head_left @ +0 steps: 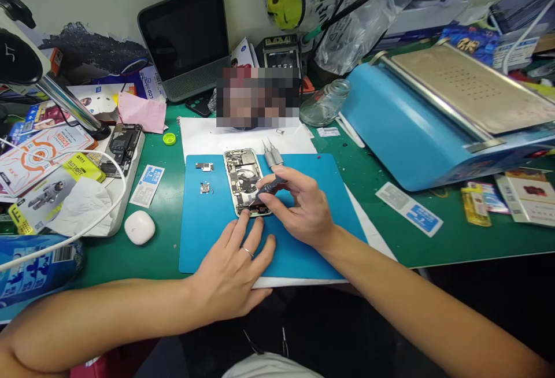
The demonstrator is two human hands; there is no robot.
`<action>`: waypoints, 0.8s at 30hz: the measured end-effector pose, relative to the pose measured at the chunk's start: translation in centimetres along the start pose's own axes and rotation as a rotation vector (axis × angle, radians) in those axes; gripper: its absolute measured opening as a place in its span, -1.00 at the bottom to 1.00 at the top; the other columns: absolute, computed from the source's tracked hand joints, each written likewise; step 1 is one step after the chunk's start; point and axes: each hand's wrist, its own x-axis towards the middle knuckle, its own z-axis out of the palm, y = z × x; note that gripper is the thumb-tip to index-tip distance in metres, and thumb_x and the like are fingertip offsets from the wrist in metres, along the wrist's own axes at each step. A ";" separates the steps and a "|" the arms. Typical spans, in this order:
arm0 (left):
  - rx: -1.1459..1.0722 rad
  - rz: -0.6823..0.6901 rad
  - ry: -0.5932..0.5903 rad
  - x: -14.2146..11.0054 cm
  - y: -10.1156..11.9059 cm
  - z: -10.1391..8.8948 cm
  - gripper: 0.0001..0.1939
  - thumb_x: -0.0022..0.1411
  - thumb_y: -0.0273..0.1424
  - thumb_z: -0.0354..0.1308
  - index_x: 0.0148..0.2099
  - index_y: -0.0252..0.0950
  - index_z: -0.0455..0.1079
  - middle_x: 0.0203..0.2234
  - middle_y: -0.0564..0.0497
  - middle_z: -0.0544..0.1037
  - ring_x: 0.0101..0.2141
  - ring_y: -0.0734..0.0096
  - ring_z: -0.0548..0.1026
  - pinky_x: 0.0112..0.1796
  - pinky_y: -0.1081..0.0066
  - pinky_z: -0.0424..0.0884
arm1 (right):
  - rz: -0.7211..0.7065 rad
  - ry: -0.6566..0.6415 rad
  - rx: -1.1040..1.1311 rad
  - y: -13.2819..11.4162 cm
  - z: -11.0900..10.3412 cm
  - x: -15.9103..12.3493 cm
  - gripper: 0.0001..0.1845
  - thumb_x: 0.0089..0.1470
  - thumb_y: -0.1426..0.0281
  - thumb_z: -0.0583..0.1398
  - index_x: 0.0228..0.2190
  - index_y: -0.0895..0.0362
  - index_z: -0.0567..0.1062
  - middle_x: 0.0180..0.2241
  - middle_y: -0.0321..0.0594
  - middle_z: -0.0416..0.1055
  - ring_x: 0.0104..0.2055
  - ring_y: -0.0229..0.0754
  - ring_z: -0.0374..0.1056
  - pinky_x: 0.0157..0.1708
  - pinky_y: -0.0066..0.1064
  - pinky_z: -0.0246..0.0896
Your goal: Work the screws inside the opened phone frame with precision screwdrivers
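Observation:
An opened smartphone (243,167) lies on the blue work mat (208,239), its inner parts bare. My right hand (306,204) pinches a dark screwdriver (274,183) over the phone's lower half, tilted with its tip toward the lower left. The fingers of my left hand (234,256) are stretched out and apart, the fingertips resting at the phone's bottom edge. Left of the phone sit two small metal parts, an upper one (204,167) and a lower one (205,188). Just behind my right hand are grey tweezers (272,154) with their points facing away.
On the right stands a blue machine (381,129) with a metal plate on top. A glass jar (325,103), a dark display (186,37) and a pixelated patch are at the back. Left are a white earbud case (139,228), boxes and a white cable (117,193).

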 end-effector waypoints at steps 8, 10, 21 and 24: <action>-0.002 -0.003 -0.002 0.0 -0.1 0.0 -0.20 0.31 0.00 0.10 0.35 -0.49 0.10 0.33 -0.48 0.14 0.34 -0.46 0.03 0.22 -0.10 0.11 | -0.087 -0.033 0.001 -0.6 -0.3 0.5 -0.39 0.20 0.52 0.20 0.22 -0.07 0.23 -0.12 -0.16 0.56 -0.18 -0.13 0.55 -0.26 -0.25 0.57; 0.002 0.000 -0.001 0.0 -0.1 0.0 -0.19 0.31 0.01 0.11 0.35 -0.49 0.10 0.32 -0.48 0.14 0.33 -0.47 0.04 0.22 -0.10 0.11 | -0.124 -0.033 -0.024 -0.7 -0.4 0.7 -0.35 0.19 0.54 0.20 0.24 -0.09 0.22 -0.15 -0.17 0.56 -0.21 -0.13 0.54 -0.29 -0.26 0.56; 0.000 0.001 0.004 -0.1 -0.1 0.0 -0.20 0.32 0.01 0.09 0.36 -0.49 0.09 0.32 -0.48 0.15 0.33 -0.45 0.05 0.22 -0.10 0.10 | -0.131 -0.016 -0.022 -0.5 -0.5 0.7 -0.40 0.20 0.50 0.23 0.20 -0.14 0.28 -0.20 -0.23 0.58 -0.28 -0.13 0.53 -0.33 -0.25 0.54; -0.005 0.003 0.011 -0.1 -0.2 0.0 -0.21 0.32 0.00 0.09 0.36 -0.48 0.10 0.32 -0.47 0.15 0.33 -0.46 0.04 0.21 -0.10 0.11 | -0.064 0.018 0.000 -0.2 -0.5 0.2 -0.39 0.20 0.49 0.23 0.21 -0.12 0.27 -0.16 -0.21 0.55 -0.24 -0.13 0.53 -0.32 -0.24 0.57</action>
